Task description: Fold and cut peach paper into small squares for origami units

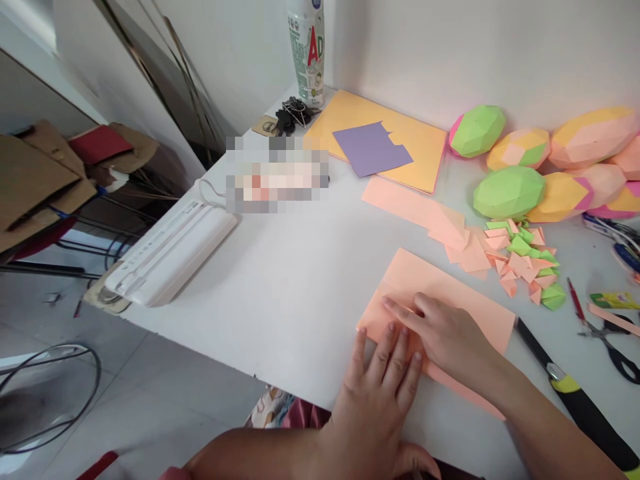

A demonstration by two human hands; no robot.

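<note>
A peach sheet of paper (455, 293) lies at the table's front edge, with a folded part along its near side. My left hand (377, 387) is laid on the near edge of the paper, palm down, fingers spread. Just above it, my right hand (443, 333) presses the sheet with a stretched index finger, its other fingers partly curled. Neither hand grips anything. A black and yellow utility knife (575, 393) touches the sheet's right corner.
Peach paper strips (415, 210) and small folded pieces (523, 257) lie beyond the sheet. Scissors (607, 337) are at the right. Faceted paper shapes (510, 192), yellow sheets (425, 160) with a purple piece (370, 150), and a bottle (307, 57) stand farther back. A white device (173, 253) sits left.
</note>
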